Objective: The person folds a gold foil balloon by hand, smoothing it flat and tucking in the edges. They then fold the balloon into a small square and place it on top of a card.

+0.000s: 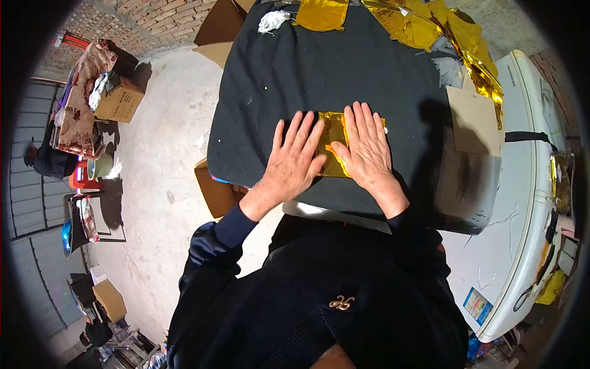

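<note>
A square of shiny gold foil (332,132) lies on the black cloth (264,111) that covers the table in front of me. My right hand (369,144) rests flat on the right part of the foil, fingers stretched forward and thumb pointing left across it. At the foil's left edge is my left hand (292,157), palm down with fingers extended and slightly spread. Its thumb reaches toward the foil's lower left side. Neither hand grips anything. The foil under the right palm is hidden.
Gold foil sheets (418,27) and a white crumpled cloth (274,21) lie along the table's far edge. To the right are a beige card (473,117), a clear plastic box (464,190) and a white appliance (516,203). Cardboard boxes (215,190) stand left of the table.
</note>
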`<act>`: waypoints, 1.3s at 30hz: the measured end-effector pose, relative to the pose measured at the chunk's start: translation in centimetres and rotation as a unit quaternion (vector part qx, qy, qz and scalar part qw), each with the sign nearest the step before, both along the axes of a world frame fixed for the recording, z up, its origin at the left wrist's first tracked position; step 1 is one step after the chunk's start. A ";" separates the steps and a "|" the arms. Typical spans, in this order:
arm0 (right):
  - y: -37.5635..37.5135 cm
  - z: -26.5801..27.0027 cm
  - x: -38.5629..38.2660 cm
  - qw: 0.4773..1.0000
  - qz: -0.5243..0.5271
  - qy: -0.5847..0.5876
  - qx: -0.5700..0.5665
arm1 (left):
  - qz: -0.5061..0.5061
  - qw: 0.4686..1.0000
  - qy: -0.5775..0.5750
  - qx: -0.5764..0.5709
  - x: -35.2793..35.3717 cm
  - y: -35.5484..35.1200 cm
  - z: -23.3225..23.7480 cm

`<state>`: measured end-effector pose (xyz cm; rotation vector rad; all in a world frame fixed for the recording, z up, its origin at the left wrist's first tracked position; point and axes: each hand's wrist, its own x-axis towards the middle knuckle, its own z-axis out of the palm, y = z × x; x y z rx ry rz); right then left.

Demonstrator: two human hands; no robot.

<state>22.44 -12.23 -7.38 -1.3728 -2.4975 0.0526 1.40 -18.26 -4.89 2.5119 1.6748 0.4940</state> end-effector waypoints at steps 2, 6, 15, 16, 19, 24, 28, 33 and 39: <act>0.0 -0.2 0.0 1.000 -0.002 -0.004 0.007 | -0.020 0.999 -0.025 0.041 0.9 2.5 0.8; 0.0 0.5 0.2 1.000 -0.004 -0.017 0.001 | -0.083 0.995 -0.050 0.014 1.7 6.7 1.0; 0.0 0.0 0.3 0.997 0.001 0.076 -0.012 | -0.068 0.994 0.011 -0.087 2.4 10.4 2.5; 0.0 0.2 0.3 0.997 0.001 0.080 -0.016 | -0.058 0.991 0.034 -0.116 2.8 10.8 2.7; 0.0 -0.1 0.4 0.995 0.005 0.093 -0.028 | -0.037 0.969 0.093 -0.225 4.0 12.6 3.9; 0.0 0.0 0.6 0.992 0.015 0.124 -0.020 | -0.069 0.940 0.120 -0.311 4.5 14.9 4.8; -0.1 -0.1 0.7 0.991 0.019 0.130 -0.020 | -0.121 0.914 0.065 -0.381 4.3 16.0 5.6; 0.2 -0.5 0.7 0.987 0.019 0.153 -0.034 | -0.166 0.913 0.015 -0.372 4.0 16.2 5.2; 2.1 2.4 3.6 0.981 -0.028 0.193 -0.025 | -0.144 0.909 0.020 -0.391 3.8 16.7 3.7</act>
